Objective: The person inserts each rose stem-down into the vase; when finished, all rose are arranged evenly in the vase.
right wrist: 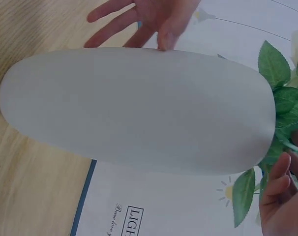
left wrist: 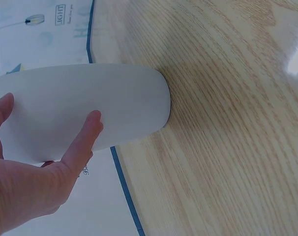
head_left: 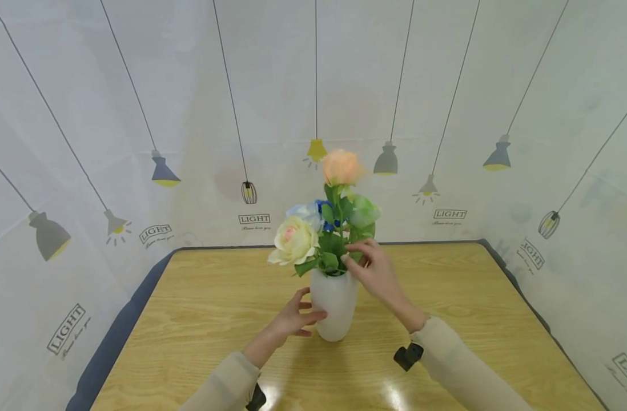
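A white vase stands upright on the wooden table, holding several artificial flowers. My left hand is at the vase's left side, its spread, fairly straight fingers touching the wall; the left wrist view shows that hand beside the pale surface. Above the rim, my right hand pinches the green stem of a peach rose, the tallest and blurred flower. Around it are a cream rose, a light blue flower, a dark blue one and a pale green one. Leaves partly hide the pinched stem.
The wooden table has a dark blue edge. White curtains printed with hanging lamps stand behind and at both sides. Small black devices sit at both cuffs.
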